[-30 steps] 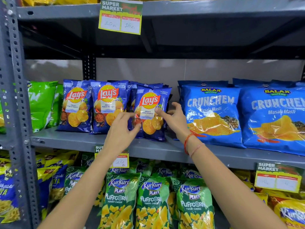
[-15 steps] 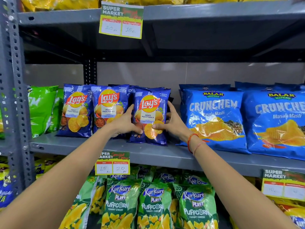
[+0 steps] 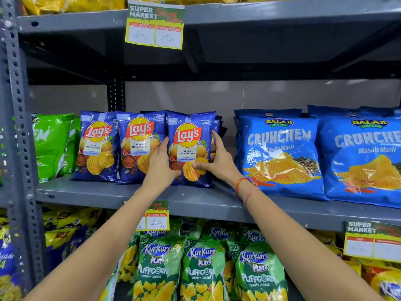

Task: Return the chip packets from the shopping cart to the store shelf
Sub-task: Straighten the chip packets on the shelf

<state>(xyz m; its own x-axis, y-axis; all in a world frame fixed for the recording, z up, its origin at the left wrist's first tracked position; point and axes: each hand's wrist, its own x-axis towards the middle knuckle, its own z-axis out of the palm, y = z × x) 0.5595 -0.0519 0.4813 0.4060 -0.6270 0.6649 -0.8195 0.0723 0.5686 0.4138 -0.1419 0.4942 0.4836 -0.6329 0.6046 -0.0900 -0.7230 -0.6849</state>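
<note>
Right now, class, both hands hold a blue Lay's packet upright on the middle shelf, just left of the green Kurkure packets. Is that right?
Not quite. The head view shows both hands, left hand and right hand, on the Lay's packet, upright on the middle shelf, but just left of the blue Crunchem packets. The Kurkure packets sit one shelf below.

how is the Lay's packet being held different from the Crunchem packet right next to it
The held Lay's packet is dark blue, narrow and upright; the Crunchem packet is lighter blue, wider and leans back. The left hand and right hand grip the Lay's packet's sides, while nothing touches the Crunchem packet. Both stand on the same grey shelf and picture ridged chips.
</note>
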